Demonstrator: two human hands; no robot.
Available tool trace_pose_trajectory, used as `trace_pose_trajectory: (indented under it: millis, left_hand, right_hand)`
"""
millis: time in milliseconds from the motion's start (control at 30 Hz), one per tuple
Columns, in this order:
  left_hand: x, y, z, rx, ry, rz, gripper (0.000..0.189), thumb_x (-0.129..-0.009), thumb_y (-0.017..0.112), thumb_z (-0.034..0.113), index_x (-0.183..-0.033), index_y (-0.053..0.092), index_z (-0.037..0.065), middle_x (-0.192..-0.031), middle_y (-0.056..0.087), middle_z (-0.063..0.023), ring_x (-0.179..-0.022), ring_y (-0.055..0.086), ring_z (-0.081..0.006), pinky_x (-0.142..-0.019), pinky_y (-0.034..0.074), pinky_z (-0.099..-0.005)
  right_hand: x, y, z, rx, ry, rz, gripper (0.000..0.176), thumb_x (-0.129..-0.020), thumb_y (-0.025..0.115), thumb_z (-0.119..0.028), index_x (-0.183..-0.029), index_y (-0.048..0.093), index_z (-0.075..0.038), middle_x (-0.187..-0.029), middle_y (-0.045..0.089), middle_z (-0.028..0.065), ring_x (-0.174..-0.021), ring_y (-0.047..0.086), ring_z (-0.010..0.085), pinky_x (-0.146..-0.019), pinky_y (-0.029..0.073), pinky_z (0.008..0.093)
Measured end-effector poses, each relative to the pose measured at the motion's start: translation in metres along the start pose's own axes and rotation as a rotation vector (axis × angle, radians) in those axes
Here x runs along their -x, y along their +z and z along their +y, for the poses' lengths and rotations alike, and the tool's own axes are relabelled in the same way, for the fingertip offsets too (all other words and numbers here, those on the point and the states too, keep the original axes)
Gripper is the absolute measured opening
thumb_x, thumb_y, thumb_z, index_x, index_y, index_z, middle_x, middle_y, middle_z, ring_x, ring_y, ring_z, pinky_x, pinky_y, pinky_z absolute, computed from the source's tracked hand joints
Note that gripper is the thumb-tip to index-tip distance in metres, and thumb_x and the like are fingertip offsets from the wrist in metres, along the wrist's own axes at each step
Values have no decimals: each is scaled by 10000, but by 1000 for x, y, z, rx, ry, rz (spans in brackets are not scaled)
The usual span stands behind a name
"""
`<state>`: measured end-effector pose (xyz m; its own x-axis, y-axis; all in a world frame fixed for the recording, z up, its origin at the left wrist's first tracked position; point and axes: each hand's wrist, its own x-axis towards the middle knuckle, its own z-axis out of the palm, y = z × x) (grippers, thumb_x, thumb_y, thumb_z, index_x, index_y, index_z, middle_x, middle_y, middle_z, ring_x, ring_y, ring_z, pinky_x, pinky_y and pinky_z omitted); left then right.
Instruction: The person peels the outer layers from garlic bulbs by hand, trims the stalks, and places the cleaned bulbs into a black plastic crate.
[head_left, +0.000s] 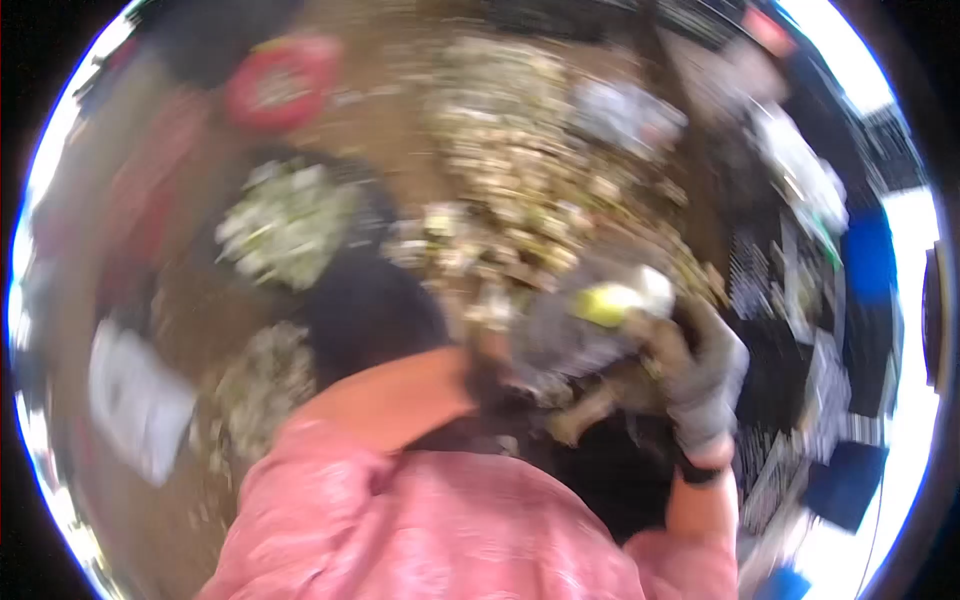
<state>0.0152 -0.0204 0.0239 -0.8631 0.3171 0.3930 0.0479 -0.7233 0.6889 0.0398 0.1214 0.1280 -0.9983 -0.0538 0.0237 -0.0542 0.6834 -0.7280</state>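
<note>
The whole view is smeared by motion. My left hand [560, 325], in a grey glove, is closed around a pale yellow-green and white vegetable [606, 304], possibly an onion. My right hand [692, 372], in a light glove with a dark band at the wrist, has its fingers curled against the vegetable's lower right side. The left fingers are badly blurred. Below the hands, a brownish strip-like piece [582, 415] lies over the dark area at my lap. Just beyond my hands spreads a heap of pale yellow-white vegetables [510, 190].
To the left stands a dark container of whitish-green pieces [285, 225], with a red basin [283, 85] farther back. A whitish pile [265, 390] and a white bag [140, 405] lie at the lower left. Clear plastic [628, 115] sits behind the heap; dark crates [780, 375] line the right.
</note>
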Motion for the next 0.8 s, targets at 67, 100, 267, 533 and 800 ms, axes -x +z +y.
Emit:
trace_pose_trajectory:
  millis: [67, 100, 267, 533, 800]
  left_hand:
    - [-22, 13, 31, -776, 525, 4, 299, -712, 623, 124, -986, 531, 48, -866, 536, -79, -777, 537, -214, -678, 455, -300]
    - [-14, 15, 20, -797, 469, 95, 306, -658, 645, 108, -938, 543, 37, -873, 534, -99, -769, 529, -252, -698, 436, -332]
    - [-29, -4, -8, -611, 167, 177, 450, -474, 772, 315, -762, 532, 66, -790, 526, -65, -756, 507, -234, -712, 404, -333]
    - [-46, -18, -33, -937, 367, 332, 341, -424, 687, 313, -663, 575, 97, -679, 565, -97, -683, 539, -284, -657, 414, -363]
    - [-25, 2, 26, -212, -59, 469, 142, -543, 652, 152, -636, 584, 70, -572, 560, -58, -560, 561, -175, -458, 410, -318]
  right_hand:
    - [3, 7, -5, 54, -5, 13, 240, -780, 587, -125, -973, 614, 15, -772, 639, 132, -680, 588, 147, -624, 466, 282]
    - [3, 7, 0, 98, -57, -31, 237, -811, 539, -139, -952, 593, 43, -794, 614, 121, -713, 547, 177, -649, 442, 292]
    - [2, 13, -24, 156, -63, -169, 313, -844, 592, -200, -969, 594, 87, -835, 633, 194, -701, 588, 263, -654, 459, 340]
    - [-11, 27, -12, 137, -170, -106, 281, -862, 563, -178, -959, 593, 84, -849, 628, 181, -712, 579, 257, -662, 463, 357]
    - [-46, 37, 33, 164, -296, 28, 223, -858, 552, -178, -871, 598, 40, -777, 619, 116, -687, 561, 210, -626, 460, 323]
